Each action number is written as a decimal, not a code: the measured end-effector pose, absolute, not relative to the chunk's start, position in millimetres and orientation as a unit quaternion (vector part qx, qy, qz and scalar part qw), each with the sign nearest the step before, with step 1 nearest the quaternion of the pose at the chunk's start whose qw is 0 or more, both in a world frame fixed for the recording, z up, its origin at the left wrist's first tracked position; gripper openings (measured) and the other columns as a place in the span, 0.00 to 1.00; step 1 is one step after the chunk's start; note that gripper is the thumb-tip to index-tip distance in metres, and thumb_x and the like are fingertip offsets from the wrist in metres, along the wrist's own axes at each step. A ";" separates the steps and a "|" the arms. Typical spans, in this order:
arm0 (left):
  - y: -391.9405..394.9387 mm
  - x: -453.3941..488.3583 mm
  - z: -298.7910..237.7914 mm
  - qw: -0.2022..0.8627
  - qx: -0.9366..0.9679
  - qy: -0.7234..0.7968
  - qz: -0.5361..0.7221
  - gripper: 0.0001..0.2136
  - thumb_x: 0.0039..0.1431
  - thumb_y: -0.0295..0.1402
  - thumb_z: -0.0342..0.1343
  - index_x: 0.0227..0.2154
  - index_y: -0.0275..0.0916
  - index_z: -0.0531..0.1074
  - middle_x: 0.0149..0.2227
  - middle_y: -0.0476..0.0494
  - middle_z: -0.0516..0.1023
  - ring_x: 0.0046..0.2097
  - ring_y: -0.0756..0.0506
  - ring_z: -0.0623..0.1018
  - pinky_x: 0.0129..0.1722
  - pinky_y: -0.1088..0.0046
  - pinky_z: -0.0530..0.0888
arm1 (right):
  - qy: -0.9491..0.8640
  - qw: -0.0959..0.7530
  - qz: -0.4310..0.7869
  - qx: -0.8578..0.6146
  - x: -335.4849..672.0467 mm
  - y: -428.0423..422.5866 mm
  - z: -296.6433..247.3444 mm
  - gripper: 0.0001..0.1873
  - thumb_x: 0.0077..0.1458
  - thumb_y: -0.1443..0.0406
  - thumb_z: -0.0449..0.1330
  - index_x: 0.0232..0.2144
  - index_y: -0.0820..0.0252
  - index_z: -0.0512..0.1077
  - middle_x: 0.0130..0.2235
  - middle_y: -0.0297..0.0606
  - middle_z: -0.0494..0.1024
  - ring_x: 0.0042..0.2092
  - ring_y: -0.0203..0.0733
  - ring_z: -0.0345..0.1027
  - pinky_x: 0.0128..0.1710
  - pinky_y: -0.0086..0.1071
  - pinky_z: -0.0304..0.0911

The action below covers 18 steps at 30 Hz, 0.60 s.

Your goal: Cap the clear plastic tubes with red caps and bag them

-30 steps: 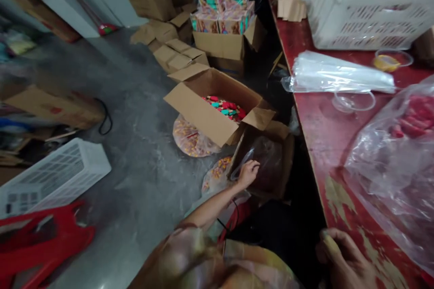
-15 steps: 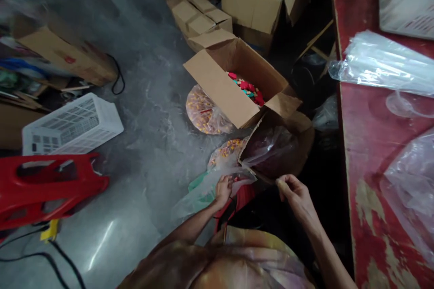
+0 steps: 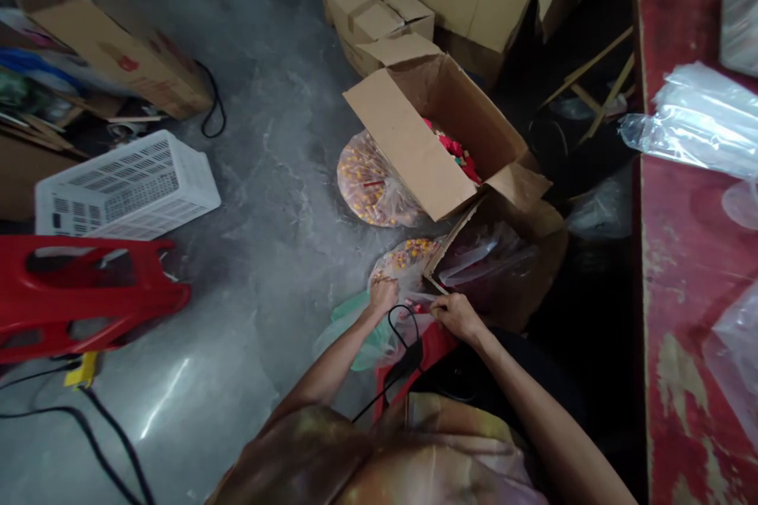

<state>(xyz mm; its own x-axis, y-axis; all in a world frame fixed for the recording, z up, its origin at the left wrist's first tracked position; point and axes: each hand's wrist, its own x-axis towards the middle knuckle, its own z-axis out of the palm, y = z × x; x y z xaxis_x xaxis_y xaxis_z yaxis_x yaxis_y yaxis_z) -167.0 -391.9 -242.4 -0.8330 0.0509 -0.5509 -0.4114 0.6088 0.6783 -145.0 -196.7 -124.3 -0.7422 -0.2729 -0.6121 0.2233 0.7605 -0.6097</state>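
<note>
My left hand [image 3: 383, 293] and right hand [image 3: 459, 316] have drawn closer, the left on a clear plastic bag of orange pieces [image 3: 403, 262], the right pinching what seems its edge.

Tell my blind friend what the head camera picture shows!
Looking down, a person's left hand holds a clear bag of yellow-orange pieces on a concrete floor, and the right hand is beside it. An open cardboard box stands ahead.
</note>
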 end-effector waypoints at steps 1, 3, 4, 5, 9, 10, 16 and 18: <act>-387.4 -172.2 -243.1 0.288 -0.087 0.860 0.412 0.15 0.61 0.37 0.52 0.49 0.38 0.68 0.51 0.39 0.70 0.47 0.44 0.73 0.46 0.59 0.73 | 0.875 0.360 -0.325 -0.018 -149.1 -201.1 -125.4 0.13 0.51 0.70 0.53 0.29 0.61 0.78 0.25 0.35 0.78 0.27 0.36 0.70 0.30 0.26 0.60; -380.2 -182.2 -241.8 0.321 -0.052 0.866 0.380 0.15 0.61 0.37 0.52 0.49 0.38 0.67 0.50 0.40 0.71 0.47 0.44 0.74 0.45 0.59 0.73 | 0.889 0.359 -0.283 -0.031 -155.5 -210.4 -126.5 0.11 0.51 0.70 0.55 0.29 0.60 0.79 0.28 0.37 0.80 0.30 0.38 0.72 0.32 0.26 0.60; -377.8 -186.7 -240.0 0.334 -0.036 0.868 0.365 0.16 0.61 0.37 0.53 0.49 0.37 0.67 0.50 0.40 0.71 0.47 0.44 0.74 0.45 0.59 0.73 | 0.895 0.359 -0.262 -0.039 -157.4 -215.2 -126.7 0.10 0.51 0.69 0.56 0.30 0.59 0.78 0.30 0.38 0.80 0.33 0.39 0.73 0.33 0.27 0.60; -375.9 -190.9 -237.6 0.345 -0.021 0.870 0.351 0.16 0.61 0.37 0.53 0.49 0.37 0.67 0.50 0.40 0.71 0.47 0.44 0.74 0.45 0.59 0.73 | 0.900 0.359 -0.241 -0.047 -158.2 -219.9 -126.9 0.09 0.51 0.68 0.57 0.30 0.59 0.78 0.32 0.39 0.81 0.35 0.40 0.73 0.34 0.27 0.61; -372.7 -203.0 -227.1 0.370 0.028 0.874 0.312 0.15 0.61 0.38 0.53 0.48 0.37 0.68 0.49 0.41 0.71 0.47 0.43 0.74 0.45 0.59 0.73 | 0.912 0.366 -0.166 -0.082 -152.3 -231.1 -127.3 0.09 0.51 0.62 0.60 0.31 0.61 0.78 0.36 0.47 0.81 0.40 0.48 0.74 0.35 0.32 0.62; -372.4 -204.6 -225.0 0.374 0.040 0.875 0.306 0.15 0.61 0.38 0.53 0.48 0.37 0.68 0.49 0.41 0.71 0.47 0.43 0.74 0.45 0.59 0.73 | 0.913 0.367 -0.153 -0.091 -149.8 -231.1 -127.4 0.11 0.52 0.61 0.59 0.33 0.61 0.78 0.36 0.48 0.81 0.40 0.49 0.74 0.35 0.32 0.62; -371.5 -207.5 -209.1 0.367 0.096 0.879 0.289 0.15 0.61 0.38 0.53 0.48 0.37 0.68 0.49 0.41 0.71 0.46 0.44 0.74 0.44 0.60 0.74 | 0.919 0.337 -0.114 -0.167 -144.5 -226.9 -126.4 0.12 0.59 0.64 0.53 0.40 0.60 0.74 0.43 0.45 0.79 0.43 0.45 0.74 0.37 0.32 0.64; -367.2 -206.9 -193.6 0.346 0.129 0.881 0.294 0.16 0.61 0.38 0.53 0.48 0.36 0.68 0.48 0.41 0.72 0.45 0.44 0.74 0.44 0.60 0.74 | 0.922 0.326 -0.102 -0.183 -144.1 -229.5 -119.9 0.14 0.59 0.61 0.53 0.36 0.63 0.76 0.38 0.48 0.79 0.41 0.49 0.74 0.36 0.34 0.65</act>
<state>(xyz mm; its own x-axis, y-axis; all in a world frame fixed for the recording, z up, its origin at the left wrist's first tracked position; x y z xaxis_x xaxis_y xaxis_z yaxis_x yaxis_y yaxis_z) -206.9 -367.2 -193.6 -0.7267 0.4311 -0.5348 0.0233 0.7935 0.6081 -144.1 -229.5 -119.9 -0.7205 -0.4043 -0.5633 -0.2718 0.9121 -0.3070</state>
